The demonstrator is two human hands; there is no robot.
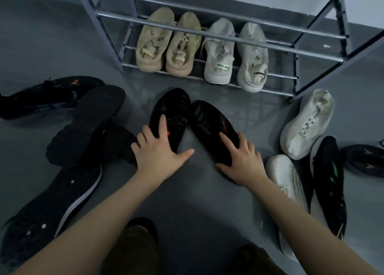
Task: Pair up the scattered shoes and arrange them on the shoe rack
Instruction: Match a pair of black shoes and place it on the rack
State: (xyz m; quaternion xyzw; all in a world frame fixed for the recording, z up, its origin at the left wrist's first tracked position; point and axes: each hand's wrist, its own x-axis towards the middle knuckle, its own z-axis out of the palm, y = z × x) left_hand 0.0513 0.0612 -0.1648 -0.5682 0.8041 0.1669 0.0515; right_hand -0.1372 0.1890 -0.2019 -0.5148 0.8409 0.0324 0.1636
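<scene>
Two black shoes with red marks lie side by side on the grey floor, toes toward the rack. My left hand (159, 150) rests on the heel end of the left black shoe (172, 110), fingers spread and straight. My right hand (242, 160) lies flat on the heel end of the right black shoe (207, 121). The metal shoe rack (224, 36) stands ahead. On its bottom shelf sit a beige pair (166, 44) and a light grey pair (236, 54).
Several black shoes (83, 125) are scattered at the left, one sole up. At the right lie two white shoes (305, 125), a black shoe with green marks (328, 181) and another black shoe (367, 160). My knees show at the bottom.
</scene>
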